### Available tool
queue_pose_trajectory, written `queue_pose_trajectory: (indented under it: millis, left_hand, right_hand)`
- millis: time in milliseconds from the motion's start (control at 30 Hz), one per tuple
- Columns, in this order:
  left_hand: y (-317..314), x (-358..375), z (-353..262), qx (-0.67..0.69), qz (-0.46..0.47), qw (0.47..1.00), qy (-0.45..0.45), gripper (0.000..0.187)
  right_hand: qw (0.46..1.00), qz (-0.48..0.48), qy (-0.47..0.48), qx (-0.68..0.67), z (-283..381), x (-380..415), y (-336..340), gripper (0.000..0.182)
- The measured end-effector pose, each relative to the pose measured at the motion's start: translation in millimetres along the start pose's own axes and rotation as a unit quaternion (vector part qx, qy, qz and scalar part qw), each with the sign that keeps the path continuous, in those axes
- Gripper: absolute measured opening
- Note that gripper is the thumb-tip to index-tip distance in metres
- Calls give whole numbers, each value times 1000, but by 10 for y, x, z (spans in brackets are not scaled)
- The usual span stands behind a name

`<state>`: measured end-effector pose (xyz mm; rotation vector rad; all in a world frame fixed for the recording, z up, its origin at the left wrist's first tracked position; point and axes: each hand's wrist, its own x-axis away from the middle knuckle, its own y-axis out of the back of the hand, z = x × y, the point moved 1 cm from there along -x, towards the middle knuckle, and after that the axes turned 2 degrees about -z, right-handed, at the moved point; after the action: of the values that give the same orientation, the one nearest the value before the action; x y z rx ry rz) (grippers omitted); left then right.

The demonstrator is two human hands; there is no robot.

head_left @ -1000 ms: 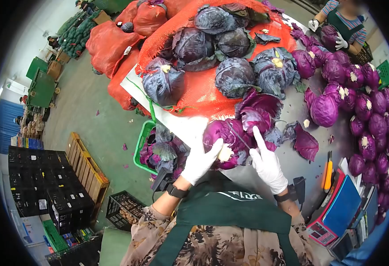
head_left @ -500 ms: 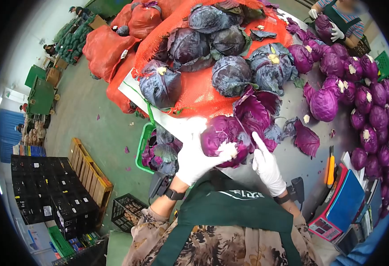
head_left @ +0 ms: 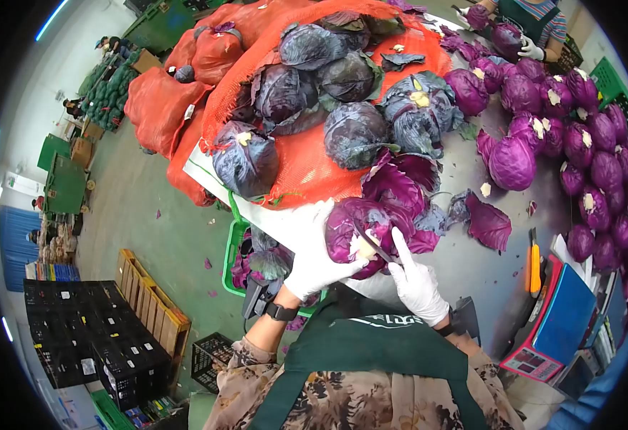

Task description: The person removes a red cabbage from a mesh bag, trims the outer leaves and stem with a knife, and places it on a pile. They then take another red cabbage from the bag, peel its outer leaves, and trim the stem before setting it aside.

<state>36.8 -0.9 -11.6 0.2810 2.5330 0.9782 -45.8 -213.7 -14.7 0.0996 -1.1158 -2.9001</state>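
Note:
A purple cabbage point(head_left: 342, 228) is gripped by my gloved left hand point(head_left: 317, 258) at its left side, thumb near the pale cut stem. My gloved right hand point(head_left: 415, 283) is closed, index finger stretched out along the cabbage's right side. From that hand a dark, narrow knife point(head_left: 372, 245) reaches across the stem; its handle is hidden in my palm. Loose purple leaves point(head_left: 392, 185) lie just behind the cabbage. Beyond them, several untrimmed cabbages point(head_left: 357, 136) with dark outer leaves rest on a red mesh sack point(head_left: 303, 168).
Trimmed cabbages point(head_left: 512, 163) are piled on the right of the metal table point(head_left: 464, 276). A yellow-handled knife point(head_left: 535, 266) lies beside a red scale point(head_left: 536, 360). A green crate point(head_left: 229, 261) of leaves stands at lower left. Across the table, a gloved person point(head_left: 525, 25) handles cabbages.
The knife blade now shows across the stem, and my right hand has shifted slightly left and down. The cabbage has turned a little in my left hand. My view has tilted.

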Motion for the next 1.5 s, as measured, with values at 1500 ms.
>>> queue_pose_trajectory:
  millis: [1500]
  left_hand:
    - [-66, 139, -22, 69, -13, 995, 71, 111]
  right_hand:
    - [960, 6, -195, -201, -167, -849, 259, 30]
